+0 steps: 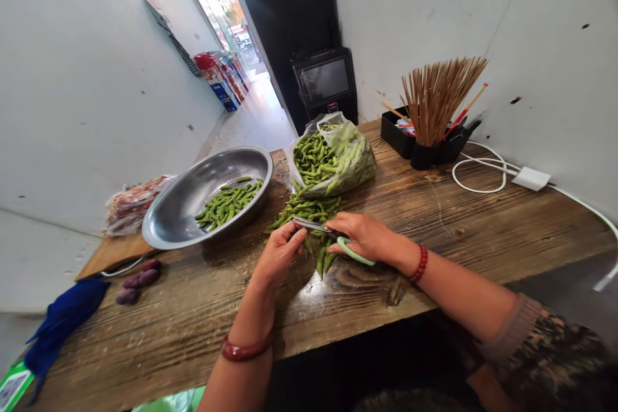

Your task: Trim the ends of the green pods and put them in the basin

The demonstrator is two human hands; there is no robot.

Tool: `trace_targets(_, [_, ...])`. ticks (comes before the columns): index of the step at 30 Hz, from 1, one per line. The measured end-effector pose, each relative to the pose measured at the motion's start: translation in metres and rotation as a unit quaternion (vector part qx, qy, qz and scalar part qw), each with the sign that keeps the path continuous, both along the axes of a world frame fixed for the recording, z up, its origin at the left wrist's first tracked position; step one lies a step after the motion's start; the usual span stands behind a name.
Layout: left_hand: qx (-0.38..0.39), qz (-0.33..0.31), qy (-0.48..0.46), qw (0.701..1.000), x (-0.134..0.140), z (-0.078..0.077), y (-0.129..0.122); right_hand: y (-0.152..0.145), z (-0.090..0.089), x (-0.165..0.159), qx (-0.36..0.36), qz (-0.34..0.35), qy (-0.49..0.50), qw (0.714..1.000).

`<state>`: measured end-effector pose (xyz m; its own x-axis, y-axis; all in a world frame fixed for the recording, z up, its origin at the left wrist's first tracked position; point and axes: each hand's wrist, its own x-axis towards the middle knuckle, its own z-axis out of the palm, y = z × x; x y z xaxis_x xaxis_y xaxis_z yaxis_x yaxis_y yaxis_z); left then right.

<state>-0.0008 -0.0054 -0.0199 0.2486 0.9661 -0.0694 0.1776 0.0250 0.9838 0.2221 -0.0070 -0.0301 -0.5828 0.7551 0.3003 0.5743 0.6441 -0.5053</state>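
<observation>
My right hand (364,235) is closed around a pair of scissors (356,253) with pale green handles, its metal blades pointing left. At the blade tips, my left hand (281,250) pinches a green edamame pod, mostly hidden by the fingers. Loose edamame pods (324,260) lie on the wood below and behind both hands. Behind them a clear plastic bag (357,158) full of pods lies with its mouth toward me, pods spilling out. To the left, a wide steel basin (168,212) holds a heap of pods (229,203).
The wooden table (203,315) also bears purple-red round items (140,282), a bagged package (135,205) and a blue cloth (67,322) at left. At right stand a black holder (425,156) of wooden sticks (437,100) and a white cable with an adapter (531,178).
</observation>
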Motion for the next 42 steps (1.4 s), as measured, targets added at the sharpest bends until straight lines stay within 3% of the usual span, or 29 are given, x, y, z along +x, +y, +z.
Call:
trace_targets(5, [-0.059,0.001,-0.047,0.997,-0.006,0.000,0.002,-0.002,0.004,-0.001,0.005,-0.006,-0.038,0.999])
trace_targets(9, [-0.098,0.024,-0.103,0.990,-0.008,0.004,0.002,0.002,0.001,-0.001,-0.003,-0.003,-0.009,1.000])
trace_targets(16, [-0.055,0.072,-0.270,0.959,-0.005,0.008,0.002,0.008,-0.007,0.000,0.005,-0.055,0.093,0.994])
trace_targets(22, [-0.052,0.105,-0.352,0.929,-0.003,0.006,0.002,0.000,0.000,-0.004,0.011,-0.017,0.122,0.992])
trace_targets(28, [-0.048,0.132,-0.367,0.920,0.005,0.011,-0.003,-0.005,0.000,-0.008,-0.005,-0.017,0.111,0.994])
trace_targets(42, [-0.045,0.108,-0.300,0.947,0.026,0.010,-0.011,-0.008,0.003,-0.012,-0.021,-0.017,0.128,0.991])
